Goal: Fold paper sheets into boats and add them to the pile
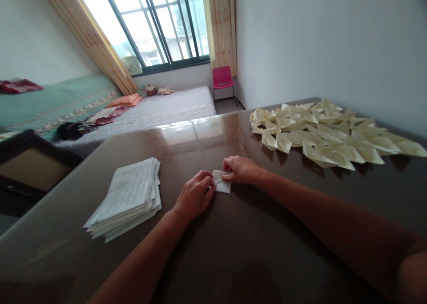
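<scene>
A small folded piece of printed paper (223,186) lies on the brown table between my two hands. My left hand (196,192) grips its left edge, with the fingers curled and the thumb against the paper. From the other side my right hand (242,170) holds the upper right part, its fingers bent and thumb on top. The fingers hide parts of the paper's edges. Left of my left hand sits a stack of printed sheets (128,197), its edges uneven.
Many folded cream paper shapes (333,133) cover the table's far right, by the wall. Beyond the glossy table (200,148) are a bed (187,100) and a pink chair (223,78) under a window. A dark cabinet (30,170) stands at the left.
</scene>
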Tool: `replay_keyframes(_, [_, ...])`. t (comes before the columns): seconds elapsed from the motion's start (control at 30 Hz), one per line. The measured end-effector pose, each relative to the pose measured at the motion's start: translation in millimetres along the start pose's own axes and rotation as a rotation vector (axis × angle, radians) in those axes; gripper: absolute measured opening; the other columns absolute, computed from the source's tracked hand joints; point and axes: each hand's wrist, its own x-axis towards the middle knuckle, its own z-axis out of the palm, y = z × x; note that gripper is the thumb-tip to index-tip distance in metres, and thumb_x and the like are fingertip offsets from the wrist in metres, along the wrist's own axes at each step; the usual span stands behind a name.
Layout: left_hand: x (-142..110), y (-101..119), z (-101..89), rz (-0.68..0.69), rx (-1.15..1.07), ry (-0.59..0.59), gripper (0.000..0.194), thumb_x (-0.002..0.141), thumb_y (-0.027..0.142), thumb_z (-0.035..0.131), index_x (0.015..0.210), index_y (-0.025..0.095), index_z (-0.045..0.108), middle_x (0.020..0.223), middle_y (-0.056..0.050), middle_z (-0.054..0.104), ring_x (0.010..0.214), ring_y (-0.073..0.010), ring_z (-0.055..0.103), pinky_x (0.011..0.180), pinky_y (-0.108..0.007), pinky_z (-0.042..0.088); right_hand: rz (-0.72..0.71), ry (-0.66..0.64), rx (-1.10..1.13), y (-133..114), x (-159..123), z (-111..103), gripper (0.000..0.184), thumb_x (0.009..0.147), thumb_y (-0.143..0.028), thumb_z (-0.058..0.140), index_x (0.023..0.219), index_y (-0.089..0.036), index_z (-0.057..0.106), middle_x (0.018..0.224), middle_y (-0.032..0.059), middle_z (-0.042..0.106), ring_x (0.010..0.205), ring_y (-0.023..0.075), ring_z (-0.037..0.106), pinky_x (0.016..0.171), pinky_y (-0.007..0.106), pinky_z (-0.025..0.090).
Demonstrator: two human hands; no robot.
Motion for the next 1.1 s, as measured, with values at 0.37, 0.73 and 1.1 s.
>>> replay_keyframes(0.37, [2,-5,4.6,-0.178,-0.259,0.126,0.028,0.089,0.032,0.051,0.114,0.021,0.057,0.1,-0.004,0.063,0.069,-0.0118,0.059,0.067,-0.026,0.049,-0.33,0.137,0.536,-7,1,-1,0.012,0.075,-0.017,0.062,0.087,-0.018,0.059,0.078,-0.0024,0.063,0.072,0.0104,0.057,0.066,0.021,0.042])
replay_keyframes(0.73, [10,-7,3.7,-0.369,-0.942,0.255,0.025,0.083,0.037,0.059,0.095,0.018,0.049,0.093,-0.003,0.065,0.08,-0.0164,0.067,0.068,-0.031,0.056,-0.268,0.272,0.695,-6,7,17,0.021,0.077,-0.032,0.066,0.087,-0.019,0.055,0.08,-0.0017,0.061,0.071,0.0115,0.056,0.064,0.023,0.044])
replay_keyframes(1.1, [1,-20,-5.6,0.024,0.043,0.078,0.02,0.092,0.027,0.048,0.096,0.025,0.067,0.099,-0.003,0.065,0.097,-0.0196,0.054,0.086,-0.032,0.046,-0.497,0.199,-0.29,-4,-8,3,0.016,0.09,-0.024,0.051,0.099,-0.02,0.064,0.097,0.0081,0.064,0.094,0.0209,0.054,0.08,0.032,0.034])
